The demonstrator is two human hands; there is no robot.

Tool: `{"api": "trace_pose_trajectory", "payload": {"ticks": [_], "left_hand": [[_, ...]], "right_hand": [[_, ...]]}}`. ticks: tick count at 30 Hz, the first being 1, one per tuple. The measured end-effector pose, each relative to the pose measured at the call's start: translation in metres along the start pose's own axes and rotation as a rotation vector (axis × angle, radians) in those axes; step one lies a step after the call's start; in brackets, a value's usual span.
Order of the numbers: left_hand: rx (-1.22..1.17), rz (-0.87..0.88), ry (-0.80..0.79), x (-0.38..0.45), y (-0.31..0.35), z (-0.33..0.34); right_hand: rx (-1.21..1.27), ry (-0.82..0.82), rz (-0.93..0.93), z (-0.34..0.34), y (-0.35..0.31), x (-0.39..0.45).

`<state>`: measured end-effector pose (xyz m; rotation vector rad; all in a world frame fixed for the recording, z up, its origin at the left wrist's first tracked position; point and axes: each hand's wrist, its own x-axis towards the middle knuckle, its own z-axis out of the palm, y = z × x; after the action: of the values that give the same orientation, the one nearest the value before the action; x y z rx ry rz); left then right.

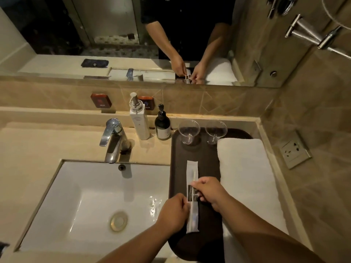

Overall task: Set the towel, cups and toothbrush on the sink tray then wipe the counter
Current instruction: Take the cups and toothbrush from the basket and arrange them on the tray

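Both hands are closed in pinch grips on the wrapped toothbrush, which lies lengthwise on the dark tray: the left hand nips the packet's left edge near its lower half, and the right hand pinches the right edge at the dark printed band. Holding it from both sides looks like a way to square the slim sleeve with the tray's long side and lay it flat, so the placing step seems nearly finished. Just right of the right hand, the folded white towel lies along the tray's right side, running parallel to the toothbrush. Beyond the hands, at the far end of the tray, two clear cups stand upright side by side, well apart from the toothbrush, leaving the middle free for it. Left of the cups, off the tray, a dark pump bottle and a tall white pump bottle stand on the tabletop by the tap. Left of the left hand is the white sink basin. No wiping cloth is visible near the hands, so wiping seems not yet begun.
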<state>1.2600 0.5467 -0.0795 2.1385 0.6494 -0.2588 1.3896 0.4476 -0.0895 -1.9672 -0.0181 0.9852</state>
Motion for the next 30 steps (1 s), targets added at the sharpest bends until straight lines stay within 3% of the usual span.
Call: {"api": "trace_pose_trajectory", "payload": {"ticks": [9,21,26,30], "left_hand": [[0.356,0.029,-0.041,0.015,-0.001,0.014],[0.538,0.13,-0.05,0.009,-0.004,0.019],[0.701,0.46,0.025,-0.017,-0.022,0.032],[0.712,0.41,-0.085,-0.026,-0.033,0.042]], "right_hand": [[-0.444,0.193,-0.129,0.015,0.006,0.017],[-0.62,0.237,-0.209,0.013,0.008,0.013],[-0.984,0.241,-0.608,0.008,0.03,-0.007],[-1.175,0.142,-0.645,0.011,0.039,-0.009]]}}
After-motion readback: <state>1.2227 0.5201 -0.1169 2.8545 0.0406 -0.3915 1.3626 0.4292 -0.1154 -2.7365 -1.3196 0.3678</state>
